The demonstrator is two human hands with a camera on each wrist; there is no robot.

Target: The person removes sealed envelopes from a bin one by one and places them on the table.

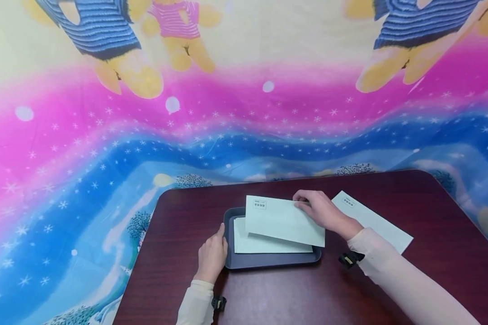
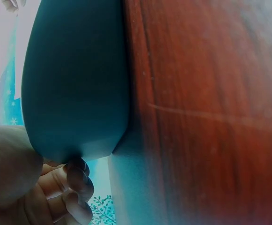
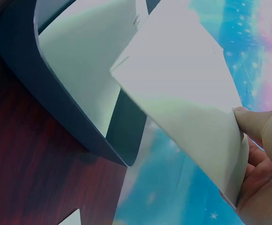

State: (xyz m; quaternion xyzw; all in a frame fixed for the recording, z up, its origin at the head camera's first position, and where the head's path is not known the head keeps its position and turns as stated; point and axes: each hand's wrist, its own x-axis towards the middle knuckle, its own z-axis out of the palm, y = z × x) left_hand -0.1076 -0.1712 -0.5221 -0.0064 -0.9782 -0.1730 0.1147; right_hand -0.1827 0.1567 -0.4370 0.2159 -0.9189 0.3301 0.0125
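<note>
My right hand [image 1: 324, 211] pinches a pale green-white envelope [image 1: 282, 221] by its far right edge, thumb on one face and fingers behind. The envelope is held tilted above a dark grey tray [image 1: 274, 259], and its printed box shows at the far left corner. Beneath it, more pale envelopes [image 1: 260, 245] lie in the tray, partly covered; how many cannot be told. At the tray's left side my left hand [image 1: 212, 257] grips the wall, with thumb and curled fingertips around the edge in the left wrist view.
Another pale envelope [image 1: 376, 224] lies slantwise on the dark red-brown table [image 1: 276, 293], beyond my right forearm, which hides part of it. A printed curtain [image 1: 244, 104] with bears and snowflakes hangs behind the table's back edge. Dark straps circle both wrists.
</note>
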